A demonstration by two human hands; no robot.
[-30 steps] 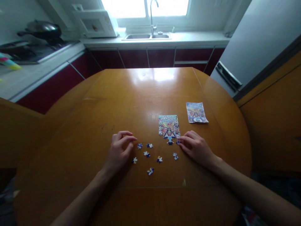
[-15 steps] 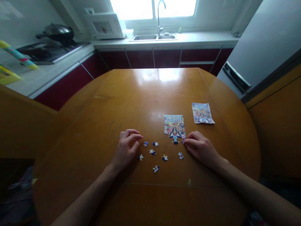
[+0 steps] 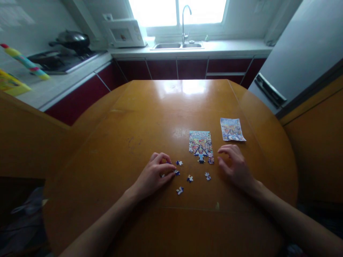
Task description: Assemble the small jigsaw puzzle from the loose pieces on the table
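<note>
A small, partly assembled colourful jigsaw puzzle (image 3: 200, 143) lies on the round wooden table (image 3: 150, 117). Several loose blue-and-white puzzle pieces (image 3: 190, 177) are scattered just in front of it. My left hand (image 3: 155, 174) rests on the left side of the scatter, fingers curled, thumb and forefinger pinched around a piece and covering others. My right hand (image 3: 236, 165) hovers just right of the puzzle's lower right corner, with fingers curved, apart and holding nothing. A printed reference picture (image 3: 232, 129) lies beyond my right hand.
A kitchen counter with sink and tap (image 3: 178, 44), a microwave (image 3: 124, 33) and a stove with a wok (image 3: 71, 39) runs behind the table. A grey fridge (image 3: 292, 53) stands at the right, beside a wooden panel (image 3: 316, 135).
My left hand slid right onto the loose pieces and curled over them. My right hand drew back from the puzzle's lower corner and opened. The camera view shifted slightly.
</note>
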